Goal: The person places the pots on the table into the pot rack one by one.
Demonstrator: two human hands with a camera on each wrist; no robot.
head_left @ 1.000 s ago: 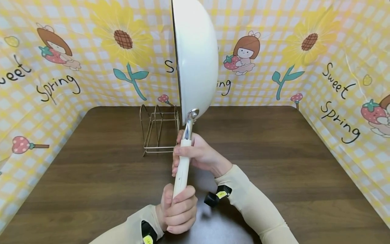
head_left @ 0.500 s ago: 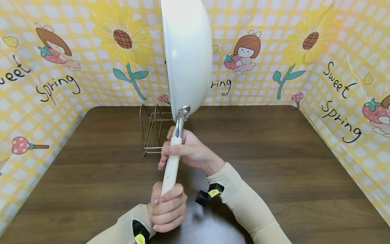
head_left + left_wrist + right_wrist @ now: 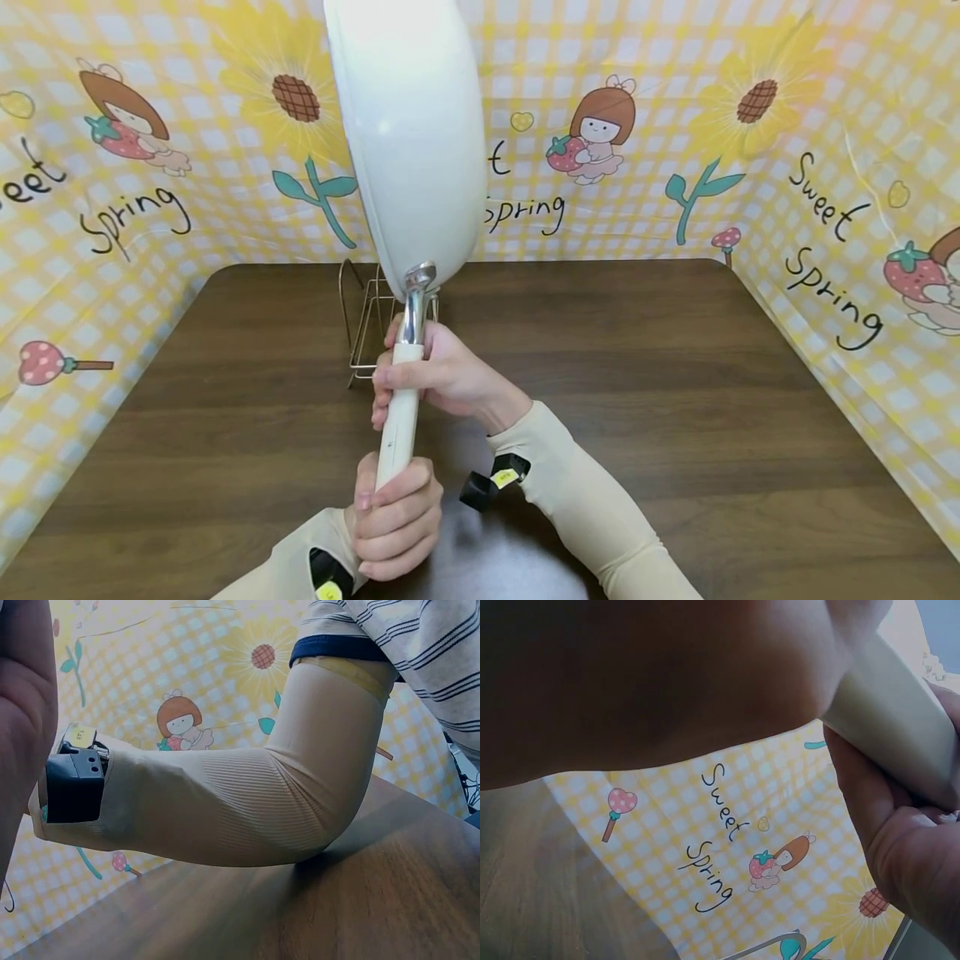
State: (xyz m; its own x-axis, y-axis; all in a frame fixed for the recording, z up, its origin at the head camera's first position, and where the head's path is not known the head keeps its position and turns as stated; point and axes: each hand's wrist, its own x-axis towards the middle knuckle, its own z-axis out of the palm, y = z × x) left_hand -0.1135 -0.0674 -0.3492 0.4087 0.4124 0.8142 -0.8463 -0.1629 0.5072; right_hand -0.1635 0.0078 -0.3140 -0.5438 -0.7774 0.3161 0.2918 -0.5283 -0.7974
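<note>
A white frying pan (image 3: 420, 142) is held up on edge in the head view, its outside facing right and its top cut off by the frame. Its white handle (image 3: 400, 429) slants down toward me from a metal neck. My left hand (image 3: 397, 521) grips the handle's lower end, fingers wrapped round it. Higher up, my right hand (image 3: 453, 371) holds the handle just below the metal, thumb across the front. In the right wrist view the handle (image 3: 900, 724) runs between both hands. A wire rack (image 3: 360, 333) stands on the table behind, partly hidden by pan and right hand.
The dark wooden table (image 3: 637, 375) ends at a yellow checked cloth (image 3: 517, 50) rising at the back and both sides. A black wrist camera (image 3: 480, 490) hangs under my right wrist. My right elbow rests close to the tabletop in the left wrist view.
Both hands have moved left with the pan, which now leans further left and shows more of its outside. It now covers more of the rack. Both grips look the same.
</note>
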